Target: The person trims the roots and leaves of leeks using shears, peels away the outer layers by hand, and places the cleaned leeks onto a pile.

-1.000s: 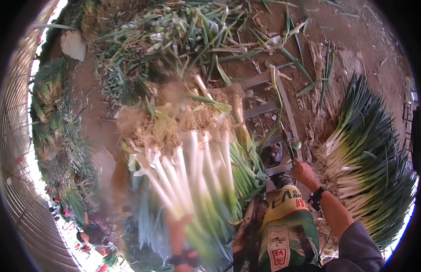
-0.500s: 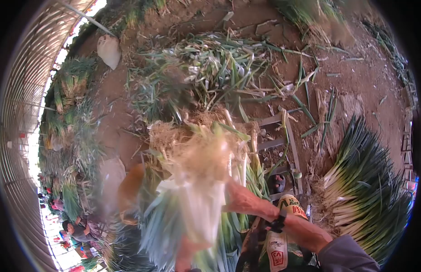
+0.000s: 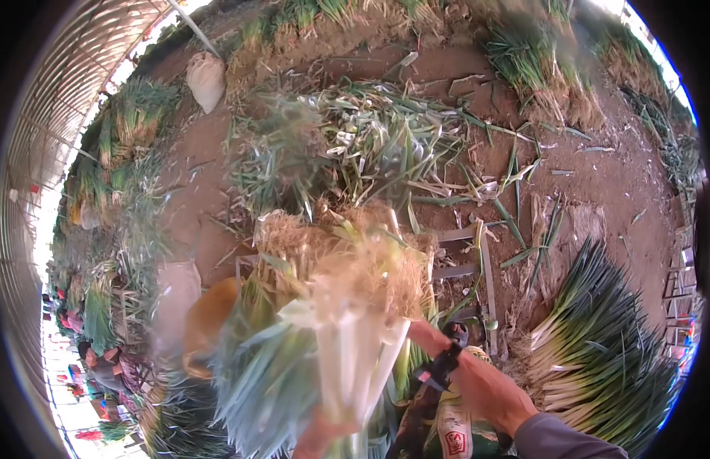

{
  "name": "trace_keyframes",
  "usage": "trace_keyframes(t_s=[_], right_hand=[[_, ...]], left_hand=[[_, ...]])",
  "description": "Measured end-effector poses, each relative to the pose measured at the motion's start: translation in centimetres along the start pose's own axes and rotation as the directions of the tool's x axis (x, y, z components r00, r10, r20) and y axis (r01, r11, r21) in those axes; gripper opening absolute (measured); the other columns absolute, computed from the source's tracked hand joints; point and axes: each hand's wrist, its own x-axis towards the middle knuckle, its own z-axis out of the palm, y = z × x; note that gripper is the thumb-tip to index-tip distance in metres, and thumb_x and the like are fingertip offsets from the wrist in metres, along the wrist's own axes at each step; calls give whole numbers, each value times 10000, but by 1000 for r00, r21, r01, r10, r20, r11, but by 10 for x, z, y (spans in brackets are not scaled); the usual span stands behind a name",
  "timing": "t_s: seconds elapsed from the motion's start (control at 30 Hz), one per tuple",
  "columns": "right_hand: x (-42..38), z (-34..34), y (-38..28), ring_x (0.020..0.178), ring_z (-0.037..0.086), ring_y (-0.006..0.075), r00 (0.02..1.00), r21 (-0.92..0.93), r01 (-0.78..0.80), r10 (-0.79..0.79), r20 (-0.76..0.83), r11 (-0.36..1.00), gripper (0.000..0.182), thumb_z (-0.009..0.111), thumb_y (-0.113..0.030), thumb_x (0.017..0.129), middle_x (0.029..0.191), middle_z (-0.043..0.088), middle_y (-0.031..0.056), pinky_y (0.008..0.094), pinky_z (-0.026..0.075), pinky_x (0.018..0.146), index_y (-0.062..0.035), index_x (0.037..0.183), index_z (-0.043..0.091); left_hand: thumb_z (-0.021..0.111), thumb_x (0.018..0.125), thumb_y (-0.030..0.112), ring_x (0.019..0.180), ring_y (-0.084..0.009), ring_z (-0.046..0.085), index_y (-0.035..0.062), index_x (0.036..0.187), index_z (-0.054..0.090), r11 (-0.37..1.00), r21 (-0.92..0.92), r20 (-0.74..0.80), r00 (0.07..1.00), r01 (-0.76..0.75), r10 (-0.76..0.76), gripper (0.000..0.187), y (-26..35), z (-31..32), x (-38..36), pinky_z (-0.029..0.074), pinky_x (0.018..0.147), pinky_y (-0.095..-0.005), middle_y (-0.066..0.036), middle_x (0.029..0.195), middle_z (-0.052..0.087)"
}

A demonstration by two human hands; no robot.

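A bunch of green onions is held up in front of me, its brown roots on top and its white stalks angled down toward me. My left hand, blurred, closes round the lower stalks. At the right side of the bunch, my right hand grips it near the roots; its fingers are hidden behind the stalks. A dark watch is on the right wrist. Behind and beneath lie more green onions, with rooty ends and long green leaves.
A heap of stripped leaves lies on the dirt floor ahead. A metal frame stands to the right, near a pile of cleaned green onions. At left are a tan rounded object, a pale sack and people in the distance.
The held bunch has shifted slightly right and down, and its stalks look less blurred. My right hand has moved a little right with it. The view has tilted slightly.
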Motion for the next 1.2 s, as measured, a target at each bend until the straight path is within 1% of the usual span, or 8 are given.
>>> trace_keyframes(t_s=[0.13, 0.23, 0.37, 0.5, 0.63, 0.7, 0.77, 1.2], right_hand=[[20, -18, -57, 1065, 616, 232, 960, 155, -11, 54, -275, 988, 425, 598, -341, 987, 1217, 606, 106, 386, 540, 881, -28, 1271, 559], [62, -63, -34, 919, 652, 218, 840, 589, 286, 97, -533, 756, 365, 502, -323, 1011, 1108, 636, 103, 391, 561, 729, -4, 1158, 599], [37, -171, -125, 657, 595, 140, 719, 41, 216, -130, -683, 976, 193, 449, -54, 942, 793, 618, 88, 279, 450, 491, 5, 959, 631], [11, -229, -129, 676, 683, 164, 874, -294, 61, -194, -446, 954, 290, 552, -234, 1020, 886, 697, 102, 262, 517, 487, 4, 1153, 651], [-44, -131, -128, 743, 677, 140, 954, 281, 266, -211, -211, 922, 142, 611, -104, 944, 874, 708, 62, 261, 532, 559, -23, 967, 725], [-51, -95, -120, 861, 695, 197, 856, -123, 512, -517, -5, 850, 139, 643, -105, 914, 999, 709, 116, 296, 564, 596, -27, 1006, 712], [-55, -67, -107, 849, 685, 271, 698, -697, 660, -573, 429, 282, 232, 638, -126, 876, 987, 674, 155, 362, 570, 616, -4, 1074, 648], [-39, -31, -39, 675, 664, 223, 934, -940, 339, -125, 334, 20, 95, 704, -95, 804, 789, 683, 66, 340, 512, 556, -93, 898, 716]], left_hand=[[872, 739, 121, 1005, -157, 667, 45, 1226, 670, 985, 154, 46, 996, -79, 73, 533, -48, -28, 10, 528, 902, -334, -40, 1096, 710], [863, 812, 166, 1154, -348, 653, 66, 1519, 389, 973, 232, 176, 984, -2, -40, 857, -62, -49, 12, 604, 824, -555, -160, 1389, 583], [912, 732, 136, 1049, -237, 688, 9, 1224, 681, 969, 238, -92, 991, -70, 95, 558, -103, -56, -21, 591, 880, -407, -115, 1093, 716], [891, 762, 143, 994, -219, 692, 5, 1206, 685, 887, 461, -180, 980, 12, 80, 509, -138, -68, -1, 585, 854, -396, -105, 1077, 718], [849, 765, 184, 994, -153, 677, 52, 1238, 665, 911, 410, -183, 975, -37, 122, 524, -73, -24, 2, 528, 887, -316, -62, 1100, 722], [901, 715, 145, 951, -154, 670, -2, 1216, 633, 906, 413, -196, 963, -92, 187, 587, -90, -25, 17, 543, 844, -315, -75, 1066, 710], [921, 693, 132, 922, -152, 664, -28, 1199, 616, 920, 374, -230, 949, -119, 215, 613, -87, -13, 22, 552, 820, -316, -78, 1040, 702], [893, 697, 362, 1016, -275, 692, -16, 1213, 642, 858, 512, -258, 943, -50, 209, 687, -107, 12, 33, 531, 873, -435, -163, 1094, 717]])
